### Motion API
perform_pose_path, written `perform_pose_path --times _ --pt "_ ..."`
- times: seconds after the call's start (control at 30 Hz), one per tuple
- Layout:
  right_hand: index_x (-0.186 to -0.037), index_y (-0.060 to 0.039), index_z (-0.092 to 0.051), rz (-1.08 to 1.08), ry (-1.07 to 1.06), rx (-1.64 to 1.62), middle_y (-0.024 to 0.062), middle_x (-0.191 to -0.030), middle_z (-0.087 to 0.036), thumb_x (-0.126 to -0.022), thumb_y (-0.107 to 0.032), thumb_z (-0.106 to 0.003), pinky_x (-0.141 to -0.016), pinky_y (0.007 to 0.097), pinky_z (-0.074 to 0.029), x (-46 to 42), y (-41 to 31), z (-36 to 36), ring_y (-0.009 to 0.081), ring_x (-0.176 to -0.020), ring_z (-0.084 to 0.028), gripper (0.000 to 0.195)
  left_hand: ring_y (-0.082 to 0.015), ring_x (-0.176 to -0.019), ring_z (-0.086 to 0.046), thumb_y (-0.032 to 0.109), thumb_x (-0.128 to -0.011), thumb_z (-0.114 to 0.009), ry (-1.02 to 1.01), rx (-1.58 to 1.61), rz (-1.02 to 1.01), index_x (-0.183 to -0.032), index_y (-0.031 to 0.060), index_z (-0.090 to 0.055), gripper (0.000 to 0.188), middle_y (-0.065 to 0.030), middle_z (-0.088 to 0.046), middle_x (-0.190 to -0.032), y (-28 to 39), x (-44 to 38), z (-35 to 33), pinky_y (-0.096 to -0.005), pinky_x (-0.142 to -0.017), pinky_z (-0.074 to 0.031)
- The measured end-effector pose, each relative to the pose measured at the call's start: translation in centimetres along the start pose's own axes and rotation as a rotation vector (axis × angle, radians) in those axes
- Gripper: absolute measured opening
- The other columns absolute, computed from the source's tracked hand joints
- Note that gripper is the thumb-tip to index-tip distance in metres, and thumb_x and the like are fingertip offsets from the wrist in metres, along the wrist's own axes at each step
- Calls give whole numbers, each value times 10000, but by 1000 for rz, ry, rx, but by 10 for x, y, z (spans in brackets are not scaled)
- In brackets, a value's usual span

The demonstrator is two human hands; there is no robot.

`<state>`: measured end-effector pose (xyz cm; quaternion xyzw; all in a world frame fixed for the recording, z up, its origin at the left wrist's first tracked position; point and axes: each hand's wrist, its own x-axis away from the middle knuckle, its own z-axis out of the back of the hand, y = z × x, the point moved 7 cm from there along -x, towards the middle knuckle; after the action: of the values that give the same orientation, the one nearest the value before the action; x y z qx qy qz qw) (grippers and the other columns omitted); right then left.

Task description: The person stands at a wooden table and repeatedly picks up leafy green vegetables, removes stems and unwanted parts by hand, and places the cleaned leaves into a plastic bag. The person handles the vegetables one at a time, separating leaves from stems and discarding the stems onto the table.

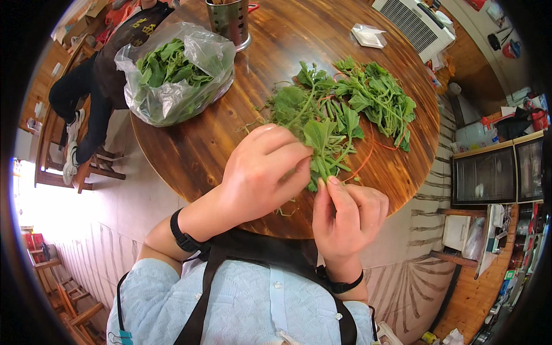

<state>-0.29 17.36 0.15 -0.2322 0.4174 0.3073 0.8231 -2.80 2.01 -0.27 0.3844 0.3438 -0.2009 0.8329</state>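
My right hand (pixel 349 211) pinches the pale green stems of a leafy shoot (pixel 321 136) between thumb and forefinger, near the table's front edge. Beside that shoot, my left hand (pixel 267 166) is curled with its fingers at the leaf's left side. Its fingertips are partly hidden, so whether they grip anything is unclear. Just beyond my hands lies a loose heap of green vines (pixel 291 103) with thin tendrils. To its right rests a bunch of leafy greens (pixel 379 95), with an orange-red string (pixel 366 161) trailing around it.
A clear plastic bag (pixel 172 105) holding leafy greens (pixel 172 64) stands at the left of the round wooden table (pixel 254 82). Behind it is a perforated metal utensil holder (pixel 228 23). A small white packet (pixel 368 35) lies far right. Another person (pixel 116 60) sits at the left.
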Motion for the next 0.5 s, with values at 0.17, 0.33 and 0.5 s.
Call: perform_pose_path --times 0.17,0.33,0.5 --pt "-1066 -55 -727 -18 0 -89 42 -912 -614 -780 -37 -854 -716 345 -482 0 -5 -5 218 -762 -588 314 -185 -749 -593 -13 -800 -729 -20 337 438 -916 -7 -684 125 -80 -597 -798 -20 13 0 -313 -671 -475" --pt "-1054 -72 -723 -59 -6 -111 45 -905 -624 -762 -16 -854 -703 353 -479 5 -5 -11 226 -758 -588 325 -135 -738 -580 4 -851 -700 66 548 428 -948 -29 -681 105 -58 -606 -807 -34 25 -5 -276 -612 -447" --pt "-1011 -67 -718 -292 -74 -294 69 -883 -642 -767 13 -835 -676 357 -481 14 5 -19 252 -767 -597 282 -79 -693 -583 49 -916 -698 -57 1104 912 -1018 -20 -711 124 -9 -660 -893 -51 44 -26 -233 -552 -448"
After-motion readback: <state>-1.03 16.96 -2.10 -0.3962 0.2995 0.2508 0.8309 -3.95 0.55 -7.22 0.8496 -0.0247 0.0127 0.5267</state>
